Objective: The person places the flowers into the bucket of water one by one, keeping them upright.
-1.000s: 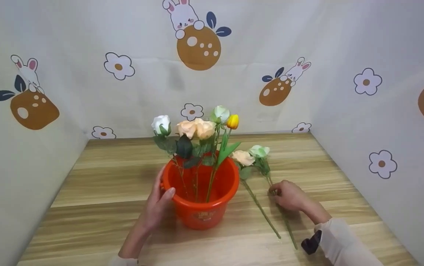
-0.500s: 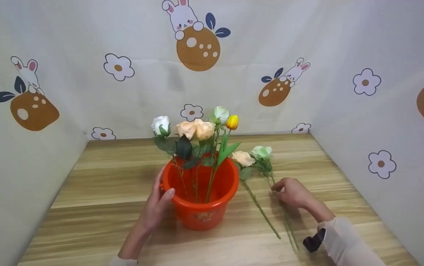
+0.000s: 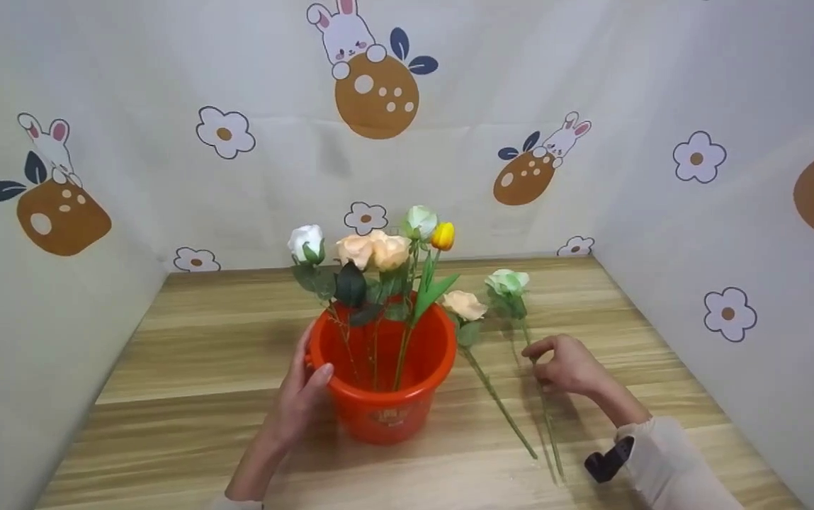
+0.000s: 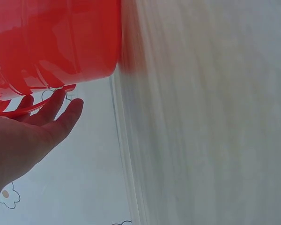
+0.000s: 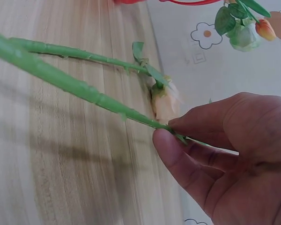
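An orange-red plastic bucket (image 3: 384, 419) stands on the table, holding several upright flowers: a white rose (image 3: 306, 244), peach roses (image 3: 389, 251), a pale green rose (image 3: 420, 222) and a yellow tulip (image 3: 442, 236). My left hand (image 3: 299, 400) holds its left side, thumb over the rim, fingers along the outside wall. To the right, my right hand (image 3: 568, 365) pinches the stem of a green rose (image 3: 508, 283) between thumb and forefinger; the right wrist view shows this stem (image 5: 84, 90) raised above the wood. Between bucket and right hand lies a peach rose (image 3: 465, 305).
The wood-grain table (image 3: 187, 425) is bounded by pale fabric walls (image 3: 286, 170) printed with rabbits and flowers. A black strap piece (image 3: 608, 460) hangs at the right sleeve (image 3: 669, 460).
My right hand has shifted slightly right and lifted the green rose, whose head has moved right, apart from the peach rose. The left hand and bucket stay in place.
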`<state>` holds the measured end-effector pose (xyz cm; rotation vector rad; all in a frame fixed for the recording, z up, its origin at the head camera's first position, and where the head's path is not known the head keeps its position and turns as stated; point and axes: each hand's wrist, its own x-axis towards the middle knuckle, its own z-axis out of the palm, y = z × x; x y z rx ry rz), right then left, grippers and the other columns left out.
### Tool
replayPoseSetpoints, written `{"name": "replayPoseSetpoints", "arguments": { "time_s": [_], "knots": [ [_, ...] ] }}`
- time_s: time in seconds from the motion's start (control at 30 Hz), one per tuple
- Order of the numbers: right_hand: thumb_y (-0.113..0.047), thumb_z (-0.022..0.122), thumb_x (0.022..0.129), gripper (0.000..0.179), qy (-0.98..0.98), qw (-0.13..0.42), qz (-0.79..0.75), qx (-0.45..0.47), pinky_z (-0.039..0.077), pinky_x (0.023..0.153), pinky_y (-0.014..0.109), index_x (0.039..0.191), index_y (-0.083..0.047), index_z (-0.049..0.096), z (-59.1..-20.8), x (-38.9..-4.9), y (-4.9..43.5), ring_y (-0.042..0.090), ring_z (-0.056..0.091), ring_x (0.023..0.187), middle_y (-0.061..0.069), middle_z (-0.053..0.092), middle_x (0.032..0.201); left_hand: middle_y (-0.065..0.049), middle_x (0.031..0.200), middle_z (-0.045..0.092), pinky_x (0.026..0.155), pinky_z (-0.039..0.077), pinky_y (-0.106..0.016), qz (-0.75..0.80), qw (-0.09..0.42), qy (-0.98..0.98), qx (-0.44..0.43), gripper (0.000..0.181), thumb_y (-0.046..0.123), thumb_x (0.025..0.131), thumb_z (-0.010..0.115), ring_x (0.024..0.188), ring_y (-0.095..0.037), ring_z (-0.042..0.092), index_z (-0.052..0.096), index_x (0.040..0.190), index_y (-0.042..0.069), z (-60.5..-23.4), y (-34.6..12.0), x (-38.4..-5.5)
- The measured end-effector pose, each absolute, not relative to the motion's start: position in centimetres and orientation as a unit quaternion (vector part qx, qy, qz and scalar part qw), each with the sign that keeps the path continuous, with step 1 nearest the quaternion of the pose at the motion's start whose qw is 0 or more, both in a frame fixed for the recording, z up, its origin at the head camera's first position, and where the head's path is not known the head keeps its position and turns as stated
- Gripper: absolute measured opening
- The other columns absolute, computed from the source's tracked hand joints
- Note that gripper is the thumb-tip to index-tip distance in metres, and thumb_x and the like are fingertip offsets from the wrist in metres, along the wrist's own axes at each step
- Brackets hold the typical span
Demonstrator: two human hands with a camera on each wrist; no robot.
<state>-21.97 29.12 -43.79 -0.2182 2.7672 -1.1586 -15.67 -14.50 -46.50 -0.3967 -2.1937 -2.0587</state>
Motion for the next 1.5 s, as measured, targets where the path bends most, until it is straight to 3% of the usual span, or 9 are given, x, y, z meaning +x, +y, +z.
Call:
{"name": "replayPoseSetpoints", "arguments": {
  "time_s": [0.1,0.27,0.43,0.53,0.63,1.03,1.2,1.5],
  "knots": [
    [0.006,0.062,0.084,0.038,0.912,0.060,-0.400,-0.066,0.049,0.049,0.020,0.120,0.008,0.074,-43.8,-21.9,29.1,0.004,0.051,0.050,0.014,0.072,0.091,-0.014,0.173,0.026,0.121,0.039,-0.062,-0.677,0.057,-0.722,-0.132,0.072,0.021,0.107,0.051,0.153,-0.044,0.038,0.017,0.170,0.025,-46.5,-14.5,-15.6],
    [0.004,0.067,0.087,0.038,0.893,0.045,-0.446,-0.041,0.048,0.051,0.020,0.124,0.008,0.073,-43.5,-22.0,29.0,0.005,0.053,0.052,0.009,0.073,0.089,-0.011,0.174,0.026,0.121,0.039,-0.061,-0.677,0.051,-0.725,-0.118,0.072,0.023,0.107,0.052,0.154,-0.043,0.038,0.017,0.170,0.029,-46.5,-14.5,-15.4],
    [0.002,0.067,0.089,0.041,0.860,0.030,-0.510,-0.009,0.059,0.061,0.024,0.129,0.009,0.070,-42.6,-22.1,28.4,0.010,0.065,0.065,0.014,0.071,0.103,-0.005,0.174,0.027,0.121,0.041,-0.060,-0.675,0.043,-0.729,-0.111,0.072,0.028,0.106,0.053,0.155,-0.039,0.037,0.018,0.169,0.035,-46.3,-14.5,-15.5],
    [0.002,0.067,0.091,0.042,0.837,0.020,-0.547,0.003,0.064,0.067,0.026,0.132,0.009,0.068,-42.0,-22.1,28.1,0.012,0.070,0.071,0.020,0.067,0.122,-0.008,0.173,0.027,0.120,0.042,-0.060,-0.678,0.044,-0.724,-0.122,0.073,0.025,0.106,0.052,0.154,-0.041,0.038,0.016,0.170,0.030,-46.4,-14.5,-15.6],
    [0.004,0.066,0.092,0.044,0.813,0.016,-0.582,0.011,0.065,0.069,0.026,0.135,0.010,0.065,-41.6,-22.0,27.7,0.012,0.071,0.072,0.019,0.063,0.127,-0.010,0.173,0.026,0.119,0.044,-0.059,-0.680,0.046,-0.720,-0.129,0.074,0.022,0.106,0.051,0.154,-0.043,0.038,0.014,0.170,0.026,-46.5,-14.6,-15.6],
    [0.001,0.065,0.094,0.044,0.767,-0.019,-0.639,0.051,0.064,0.076,0.025,0.138,0.006,0.063,-40.0,-21.6,26.9,0.011,0.075,0.073,0.004,0.068,0.113,-0.010,0.175,0.024,0.121,0.038,-0.061,-0.677,0.048,-0.725,-0.117,0.072,0.023,0.107,0.051,0.157,-0.044,0.034,0.016,0.170,0.031,-46.7,-14.5,-15.5],
    [0.004,0.067,0.093,0.041,0.741,-0.048,-0.667,0.056,0.065,0.076,0.025,0.134,0.005,0.066,-39.2,-21.5,26.1,0.011,0.074,0.076,0.001,0.066,0.115,-0.007,0.175,0.024,0.121,0.040,-0.061,-0.678,0.045,-0.724,-0.120,0.072,0.024,0.107,0.052,0.157,-0.042,0.033,0.016,0.169,0.034,-46.7,-14.6,-15.5],
    [0.009,0.066,0.093,0.038,0.679,-0.077,-0.727,0.065,0.064,0.075,0.024,0.130,0.003,0.068,-37.5,-21.1,24.5,0.011,0.072,0.070,0.008,0.057,0.122,-0.009,0.174,0.026,0.120,0.041,-0.061,-0.674,0.052,-0.727,-0.124,0.072,0.023,0.107,0.051,0.156,-0.043,0.035,0.016,0.170,0.029,-46.5,-14.5,-15.6]
  ]
}}
